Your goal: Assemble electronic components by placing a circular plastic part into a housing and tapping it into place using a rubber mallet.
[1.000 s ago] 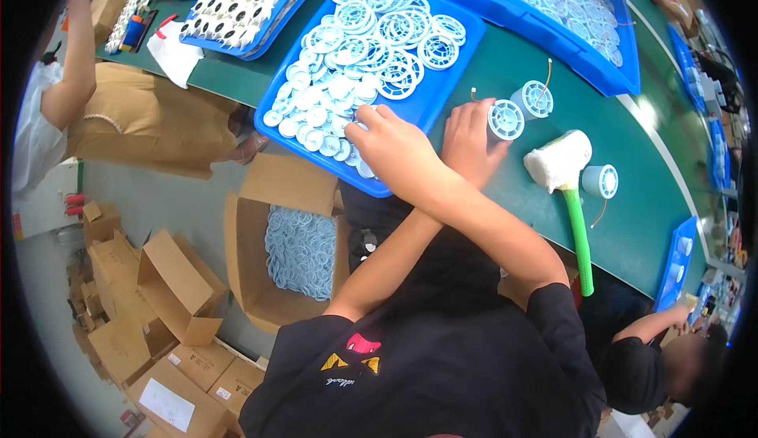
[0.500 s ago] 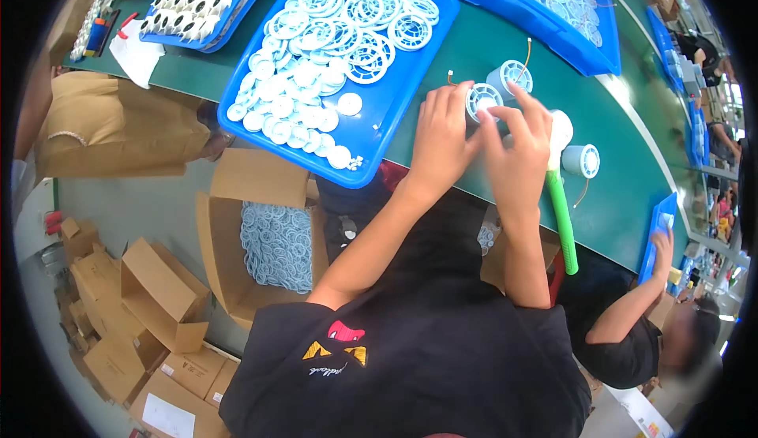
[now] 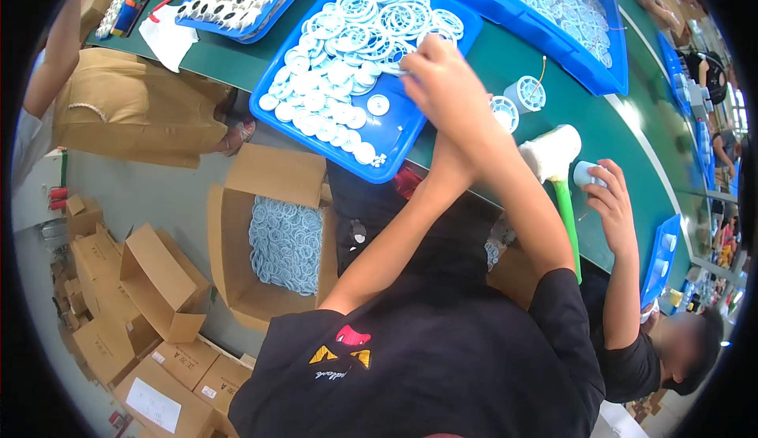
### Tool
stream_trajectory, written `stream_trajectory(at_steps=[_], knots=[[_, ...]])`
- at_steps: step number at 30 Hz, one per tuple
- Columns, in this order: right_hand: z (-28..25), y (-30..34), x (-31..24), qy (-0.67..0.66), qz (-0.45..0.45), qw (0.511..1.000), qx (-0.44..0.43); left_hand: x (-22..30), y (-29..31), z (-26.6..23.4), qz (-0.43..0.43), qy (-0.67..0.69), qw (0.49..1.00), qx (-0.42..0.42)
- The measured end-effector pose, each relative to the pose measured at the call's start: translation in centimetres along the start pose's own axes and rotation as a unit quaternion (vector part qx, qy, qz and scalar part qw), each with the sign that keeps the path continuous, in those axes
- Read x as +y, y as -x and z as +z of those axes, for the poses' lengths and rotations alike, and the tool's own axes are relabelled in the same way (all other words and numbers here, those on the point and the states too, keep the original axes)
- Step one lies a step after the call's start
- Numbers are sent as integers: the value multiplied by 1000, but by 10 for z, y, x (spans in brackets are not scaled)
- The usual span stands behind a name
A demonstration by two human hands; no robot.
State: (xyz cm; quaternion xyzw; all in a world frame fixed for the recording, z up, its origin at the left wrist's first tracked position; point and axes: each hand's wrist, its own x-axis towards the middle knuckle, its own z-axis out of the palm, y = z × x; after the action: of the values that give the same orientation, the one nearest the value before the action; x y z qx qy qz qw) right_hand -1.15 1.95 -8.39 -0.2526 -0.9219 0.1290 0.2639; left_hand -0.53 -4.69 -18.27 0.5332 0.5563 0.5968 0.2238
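My right hand point(image 3: 446, 79) reaches across my left wrist to the blue tray point(image 3: 387, 171). Its fingers are bent and pinched at the edge of a light-blue ring point(image 3: 392, 68) among the heaped rings; the hand is a little blurred. Under the right forearm, my left hand point(image 3: 454, 156) is mostly hidden. A fingertip shows at the rim of a light-blue cylinder point(image 3: 504, 116), which it appears to hold on the green table. Just beyond stands another light-blue cylinder point(image 3: 525, 95) with a wire rising from it. Small round discs point(image 3: 316, 100) fill the tray's near left part.
A white-headed mallet with a green handle point(image 3: 562, 193) lies right of my forearm. A co-worker's hand point(image 3: 608, 193) grips a light-blue cylinder point(image 3: 586, 173). Behind stands a blue bin of parts point(image 3: 614, 79). A carton point(image 3: 225, 237) of light-blue rings sits below left.
My right hand has left the cylinder and crossed over my left hand to the rings in the tray. The co-worker's hand has come in and taken hold of the cylinder at the right.
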Motion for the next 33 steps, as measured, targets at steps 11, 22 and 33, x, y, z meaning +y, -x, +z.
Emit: stream_trajectory(at_steps=[11, 22, 33], knots=[[-90, 191, -18, -426, 458, 777, 75, 32, -15, -15, 11, -115, 993, -40], [-75, 193, 25, -181, 450, 861, 153, 41, -15, -15, -18, -106, 992, -61], [-88, 196, -2, -1, 318, 945, 70, 48, -3, -57, -46, -114, 986, -115]])
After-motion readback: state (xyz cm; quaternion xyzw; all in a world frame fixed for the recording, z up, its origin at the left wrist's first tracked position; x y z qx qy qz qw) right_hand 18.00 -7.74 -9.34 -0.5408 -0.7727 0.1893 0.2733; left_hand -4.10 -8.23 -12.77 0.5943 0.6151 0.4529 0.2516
